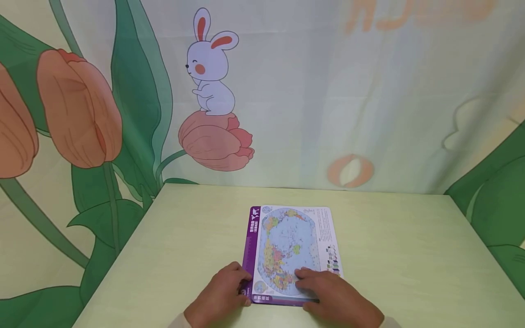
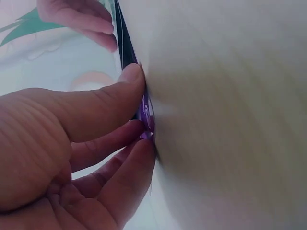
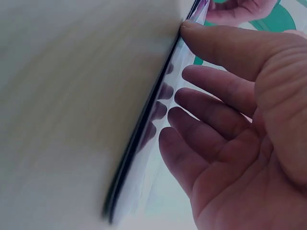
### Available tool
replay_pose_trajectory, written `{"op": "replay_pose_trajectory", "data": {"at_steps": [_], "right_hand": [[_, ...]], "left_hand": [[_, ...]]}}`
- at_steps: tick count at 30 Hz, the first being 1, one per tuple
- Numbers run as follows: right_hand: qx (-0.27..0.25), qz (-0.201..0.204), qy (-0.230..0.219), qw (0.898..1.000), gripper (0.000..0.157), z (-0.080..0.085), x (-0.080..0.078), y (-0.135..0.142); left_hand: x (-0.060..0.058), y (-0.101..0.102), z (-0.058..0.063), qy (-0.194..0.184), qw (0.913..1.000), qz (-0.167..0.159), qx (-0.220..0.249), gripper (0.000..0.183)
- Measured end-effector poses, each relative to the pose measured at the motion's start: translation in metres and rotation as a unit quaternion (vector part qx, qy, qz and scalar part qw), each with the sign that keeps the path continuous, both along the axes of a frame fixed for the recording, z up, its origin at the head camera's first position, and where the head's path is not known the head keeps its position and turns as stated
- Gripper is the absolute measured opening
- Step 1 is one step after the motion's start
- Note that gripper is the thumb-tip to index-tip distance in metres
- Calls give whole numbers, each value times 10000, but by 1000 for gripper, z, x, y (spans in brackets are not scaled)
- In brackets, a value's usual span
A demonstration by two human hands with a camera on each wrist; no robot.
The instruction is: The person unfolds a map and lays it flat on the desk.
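Note:
A world map board (image 1: 287,246) with a purple left border lies flat on the table, its printing turned sideways. My left hand (image 1: 223,289) is at its near left corner. In the left wrist view that hand's thumb (image 2: 129,79) and curled fingertips pinch the purple corner. My right hand (image 1: 338,294) reaches over the near right part of the board. The right wrist view shows its thumb (image 3: 194,33) touching the board's near edge, where dark layered lines run. Its other fingers (image 3: 204,100) spread loosely over the glossy surface, which reflects them.
The pale yellow table (image 1: 410,255) extends to both sides of the board and beyond it. Behind it hangs a printed cloth (image 1: 287,91) with tulips and a white rabbit, meeting the table's far edge.

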State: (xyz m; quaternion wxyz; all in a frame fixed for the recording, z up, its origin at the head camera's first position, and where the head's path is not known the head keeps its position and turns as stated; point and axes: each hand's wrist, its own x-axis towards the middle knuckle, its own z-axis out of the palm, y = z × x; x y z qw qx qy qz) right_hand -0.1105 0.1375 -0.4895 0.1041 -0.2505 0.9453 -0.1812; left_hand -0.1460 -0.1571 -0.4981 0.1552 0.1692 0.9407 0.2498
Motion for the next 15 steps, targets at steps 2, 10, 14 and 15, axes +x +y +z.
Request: {"op": "replay_pose_trajectory", "data": {"at_steps": [2,10,14,15], "right_hand": [[19,88,32,10000,43,1,-2,-8],[128,449,494,9977,48,-6,-12,-34],[248,508,566,9968,54,-8,-16,-47],[279,524,582,9965,55,-8,-16,-50]], "left_hand": [[0,1,0,44,10000,-7,-46,47],[1,2,3,134,9999,-16,27,47],[-1,3,4,51,9999,12,116,46],[-1,4,3,38,9999,13,127,46]]}}
